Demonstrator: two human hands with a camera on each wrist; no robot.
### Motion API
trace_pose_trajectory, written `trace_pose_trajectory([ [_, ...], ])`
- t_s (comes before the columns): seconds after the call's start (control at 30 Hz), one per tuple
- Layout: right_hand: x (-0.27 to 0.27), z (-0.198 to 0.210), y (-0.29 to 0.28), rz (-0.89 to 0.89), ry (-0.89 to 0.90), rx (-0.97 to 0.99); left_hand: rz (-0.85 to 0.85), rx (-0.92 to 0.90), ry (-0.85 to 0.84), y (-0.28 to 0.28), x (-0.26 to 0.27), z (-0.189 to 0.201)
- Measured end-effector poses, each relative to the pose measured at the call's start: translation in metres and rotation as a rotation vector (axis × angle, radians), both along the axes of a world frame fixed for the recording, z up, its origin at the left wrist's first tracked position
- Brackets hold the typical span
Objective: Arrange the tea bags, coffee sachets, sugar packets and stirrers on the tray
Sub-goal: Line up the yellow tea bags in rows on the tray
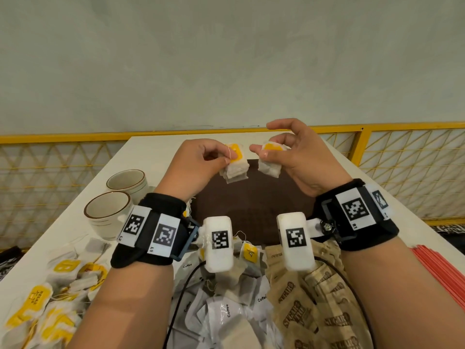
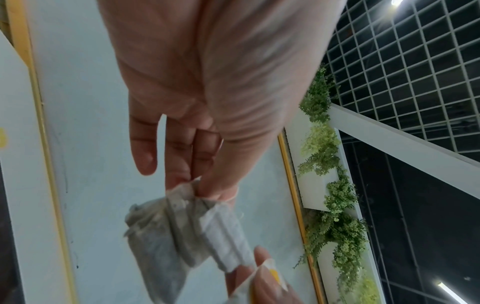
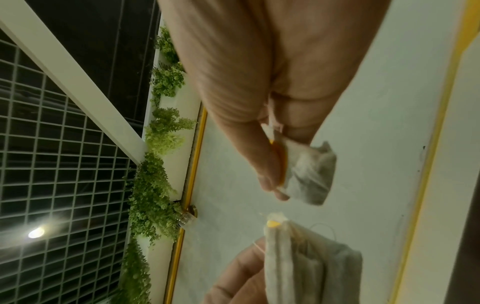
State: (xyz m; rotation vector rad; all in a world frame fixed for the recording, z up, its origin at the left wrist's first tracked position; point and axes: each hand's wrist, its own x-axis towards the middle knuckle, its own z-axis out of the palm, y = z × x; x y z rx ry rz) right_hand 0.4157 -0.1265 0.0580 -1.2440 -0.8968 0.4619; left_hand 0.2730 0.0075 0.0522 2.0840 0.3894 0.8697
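White table (image 1: 156, 157) against a pale wall, and both hands are up over the brown tray (image 1: 251, 205). Left hand (image 1: 193, 167) pinches a stack of tea bags (image 1: 235, 170) by its top, thumb on the yellow tag. Right hand (image 1: 297, 157) pinches a smaller bundle (image 1: 269, 167), forefinger arched free above. Nearer: loose tea bags (image 1: 50, 293), coffee sachets (image 1: 221, 306), sugar packets (image 1: 309, 306), red stirrers (image 1: 440, 270), two cups (image 1: 108, 210).

Café seating, cups (image 1: 108, 212), lattice partition (image 1: 412, 157), wall greenery (image 3: 155, 185)

White table (image 1: 161, 147), brown tray (image 1: 251, 205), two cups (image 1: 110, 212), scattered sachets (image 1: 226, 311)
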Motion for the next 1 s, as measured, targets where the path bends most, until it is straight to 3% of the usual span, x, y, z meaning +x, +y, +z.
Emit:
trace_pose_trajectory([
  [0.17, 0.004, 0.007, -0.011, -0.058, -0.265, -0.119, -0.007, -0.018, 0.011, 0.002, 0.0, -0.001],
  [0.3, -0.002, 0.018, -0.025, 0.204, -0.172, -0.139, 0.046, -0.07, 0.044, 0.001, -0.001, -0.001],
  [0.43, -0.012, 0.021, -0.023, 0.265, -0.193, -0.148, 0.016, -0.079, 0.085, -0.004, -0.001, 0.001],
  [0.63, -0.018, 0.008, -0.006, 0.032, -0.354, -0.233, -0.108, -0.128, 0.085, -0.011, -0.004, 0.008],
  [0.83, -0.024, 0.007, 0.0, 0.093, -0.197, -0.2, -0.229, -0.168, 0.149, -0.008, -0.014, 0.012],
  [0.93, -0.026, 0.006, 0.002, 0.153, -0.056, -0.231, -0.188, -0.137, 0.186, 0.0, -0.024, 0.015],
  [1.0, -0.023, 0.001, -0.001, 0.145, -0.23, -0.416, -0.143, -0.165, 0.154, 0.009, -0.035, 0.018],
])
